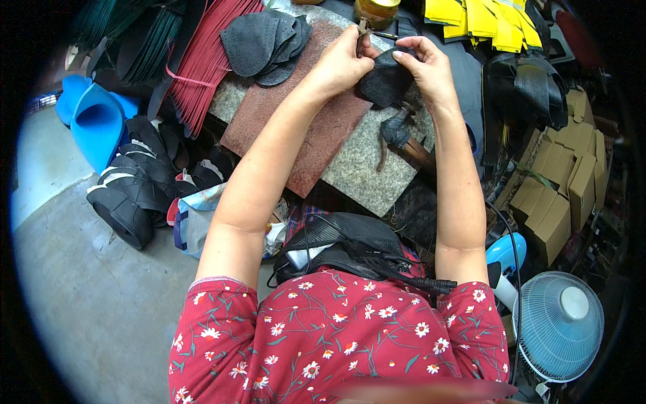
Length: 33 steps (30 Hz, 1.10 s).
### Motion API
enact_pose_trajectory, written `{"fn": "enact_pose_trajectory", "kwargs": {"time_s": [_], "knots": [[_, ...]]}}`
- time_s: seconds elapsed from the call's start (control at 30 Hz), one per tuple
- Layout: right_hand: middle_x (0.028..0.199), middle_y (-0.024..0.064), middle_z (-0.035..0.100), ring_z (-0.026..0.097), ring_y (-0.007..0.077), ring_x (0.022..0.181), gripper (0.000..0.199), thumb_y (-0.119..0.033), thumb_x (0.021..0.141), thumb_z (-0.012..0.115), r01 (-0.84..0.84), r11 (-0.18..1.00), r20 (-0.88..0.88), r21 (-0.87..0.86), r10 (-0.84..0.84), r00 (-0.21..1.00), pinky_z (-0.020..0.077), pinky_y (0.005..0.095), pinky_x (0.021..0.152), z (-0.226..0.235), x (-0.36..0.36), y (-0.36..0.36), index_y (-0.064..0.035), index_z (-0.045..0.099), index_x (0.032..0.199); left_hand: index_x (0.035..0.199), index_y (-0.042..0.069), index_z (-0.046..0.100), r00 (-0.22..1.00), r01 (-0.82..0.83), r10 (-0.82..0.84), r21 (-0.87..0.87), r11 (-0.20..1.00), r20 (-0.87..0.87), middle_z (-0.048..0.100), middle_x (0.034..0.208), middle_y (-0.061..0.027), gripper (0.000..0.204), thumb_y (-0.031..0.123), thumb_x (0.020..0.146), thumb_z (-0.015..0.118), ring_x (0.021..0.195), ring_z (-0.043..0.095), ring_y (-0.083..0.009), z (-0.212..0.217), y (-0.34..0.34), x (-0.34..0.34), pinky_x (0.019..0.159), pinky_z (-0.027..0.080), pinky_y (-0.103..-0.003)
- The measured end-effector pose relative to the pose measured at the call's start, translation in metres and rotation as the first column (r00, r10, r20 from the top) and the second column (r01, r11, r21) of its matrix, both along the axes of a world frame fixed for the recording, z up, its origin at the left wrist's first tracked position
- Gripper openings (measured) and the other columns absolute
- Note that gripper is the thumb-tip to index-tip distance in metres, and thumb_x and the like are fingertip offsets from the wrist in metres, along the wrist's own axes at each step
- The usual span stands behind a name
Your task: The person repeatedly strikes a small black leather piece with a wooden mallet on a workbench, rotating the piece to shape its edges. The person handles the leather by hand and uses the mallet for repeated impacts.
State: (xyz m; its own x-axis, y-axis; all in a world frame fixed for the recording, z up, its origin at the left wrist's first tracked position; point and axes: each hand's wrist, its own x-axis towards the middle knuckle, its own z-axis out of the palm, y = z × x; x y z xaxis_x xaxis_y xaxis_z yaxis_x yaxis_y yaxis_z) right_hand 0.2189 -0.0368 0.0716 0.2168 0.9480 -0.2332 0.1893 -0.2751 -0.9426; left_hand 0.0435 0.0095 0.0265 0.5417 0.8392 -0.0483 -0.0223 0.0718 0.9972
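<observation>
At the far side of the work surface, my right hand (429, 71) pinches the upper edge of a black, grained leather-like piece (385, 82). My left hand (344, 62) is beside it, its fingers closed round a small brown stick-like tool (363, 30) whose kind I cannot make out. Just beyond my fingers stands a round jar (377, 11) with a yellowish-brown rim. A fanned pile of similar black pieces (259, 46) lies left of my left hand, partly over a reddish-brown board (289, 128). This board rests on a speckled grey stone slab (373, 178).
A hammer-like tool (396, 129) lies on the slab's right side. Red strips (202, 74) bundled with a band, black shoe uppers (128, 192) and a blue curled sheet (97, 121) are at left. Yellow pieces (481, 23), cardboard boxes (548, 195) and a fan (558, 326) stand right.
</observation>
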Motion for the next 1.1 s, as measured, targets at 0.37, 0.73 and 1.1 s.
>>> {"fn": "enact_pose_trajectory", "kwargs": {"time_s": [0.37, 0.73, 1.1], "knots": [[0.095, -0.0008, 0.063, 0.057, 0.0063, 0.088, 0.021, -0.002, 0.082, 0.07, -0.035, 0.993, 0.066, 0.11, 0.028, 0.997, 0.0454, 0.0199, 0.08, -0.009, 0.006, -0.001, -0.0029, 0.062, 0.102, 0.104, 0.0, 0.051, 0.995, -0.059, 0.062, 0.038, 0.997, -0.074, 0.064, 0.088, -0.0061, 0.027, 0.0, 0.079, 0.062, 0.082, 0.06, -0.0133, 0.007, 0.001, 0.003, 0.074, 0.05, -0.027], [0.087, 0.007, 0.068, 0.064, 0.0235, 0.084, 0.033, -0.03, 0.074, 0.076, -0.114, 0.982, 0.676, 0.149, -0.017, 0.737, 0.0502, 0.0359, 0.079, -0.022, 0.009, 0.002, -0.0162, 0.066, 0.103, 0.095, 0.007, 0.052, 0.775, -0.065, 0.484, 0.71, 0.701, -0.407, 0.061, 0.077, -0.0123, 0.038, 0.017, 0.068, 0.077, 0.079, 0.062, -0.0332, 0.028, -0.011, 0.008, 0.069, 0.049, -0.046], [0.092, 0.0122, 0.06, 0.058, 0.0291, 0.09, 0.043, -0.03, 0.071, 0.078, -0.184, 0.981, 0.759, -0.068, 0.17, 0.628, 0.047, 0.0392, 0.079, 0.051, -0.014, -0.09, -0.0065, 0.06, 0.101, 0.098, 0.002, 0.051, 0.867, -0.324, 0.441, 0.412, 0.852, -0.23, 0.062, 0.086, -0.0177, 0.036, 0.033, 0.087, 0.063, 0.077, 0.063, -0.0319, 0.022, 0.003, -0.005, 0.074, 0.051, -0.043]]}}
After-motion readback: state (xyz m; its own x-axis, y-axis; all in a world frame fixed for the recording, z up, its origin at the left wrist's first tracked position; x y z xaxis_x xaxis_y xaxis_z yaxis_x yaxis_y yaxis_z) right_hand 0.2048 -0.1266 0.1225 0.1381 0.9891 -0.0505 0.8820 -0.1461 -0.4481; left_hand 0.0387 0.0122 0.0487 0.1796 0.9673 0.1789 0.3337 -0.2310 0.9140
